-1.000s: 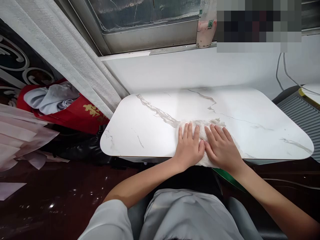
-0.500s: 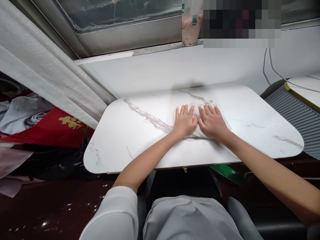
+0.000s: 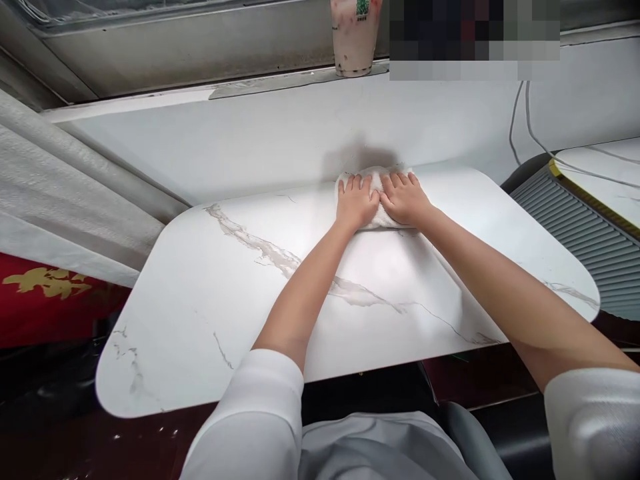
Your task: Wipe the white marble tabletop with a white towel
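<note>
A folded white cloth (image 3: 383,218) lies flat at the far edge of the white marble-patterned table (image 3: 180,300), against the wall. My left hand (image 3: 357,201) rests palm down on its left half, fingers stretched out. On the right half lies my right hand (image 3: 406,199), also flat with fingers extended. The thumbs almost meet over the cloth's middle. Both arms reach forward across the tabletop. The palms hide much of the cloth.
A cup of pink drink (image 3: 356,40) stands on the window ledge above the table. A curtain (image 3: 75,180) hangs at the left, over a red bag (image 3: 45,300). To the right are a ribbed grey panel (image 3: 585,233) and white cables (image 3: 533,123) along the wall.
Both hands have pushed the cloth forward, from the middle of the table to its far edge. The camera view has shifted too.
</note>
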Tool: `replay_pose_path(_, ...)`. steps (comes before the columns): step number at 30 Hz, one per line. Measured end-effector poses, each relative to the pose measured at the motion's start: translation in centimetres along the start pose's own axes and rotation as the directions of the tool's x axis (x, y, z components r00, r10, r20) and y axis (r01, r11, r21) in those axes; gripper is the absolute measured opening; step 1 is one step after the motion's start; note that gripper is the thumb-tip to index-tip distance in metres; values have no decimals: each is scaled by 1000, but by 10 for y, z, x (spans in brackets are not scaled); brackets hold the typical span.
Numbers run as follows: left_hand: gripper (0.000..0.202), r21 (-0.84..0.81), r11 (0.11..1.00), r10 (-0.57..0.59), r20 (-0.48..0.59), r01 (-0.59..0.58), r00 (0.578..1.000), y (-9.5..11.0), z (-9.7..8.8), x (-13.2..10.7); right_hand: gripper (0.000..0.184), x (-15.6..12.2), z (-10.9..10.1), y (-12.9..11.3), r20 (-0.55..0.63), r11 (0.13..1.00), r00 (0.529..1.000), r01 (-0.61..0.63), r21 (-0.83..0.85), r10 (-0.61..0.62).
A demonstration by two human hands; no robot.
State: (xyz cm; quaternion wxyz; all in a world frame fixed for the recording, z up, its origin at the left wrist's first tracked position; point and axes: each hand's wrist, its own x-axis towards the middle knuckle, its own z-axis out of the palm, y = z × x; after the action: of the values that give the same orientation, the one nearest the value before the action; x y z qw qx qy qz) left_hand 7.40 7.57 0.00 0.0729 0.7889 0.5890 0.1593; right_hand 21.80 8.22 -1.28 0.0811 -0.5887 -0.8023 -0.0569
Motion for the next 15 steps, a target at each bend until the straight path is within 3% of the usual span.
replay_pose_path(7, 53, -2, 999, -42, -25, 42, 999, 2, 4, 13, 59, 14, -1, 8, -10, 1000, 1000, 28, -6, -28)
replay_pose_path(15, 56, 33, 998, -48, -18, 48, 999, 14, 5, -4, 63, -10, -6, 5, 9, 1000, 1000, -8, 3, 8)
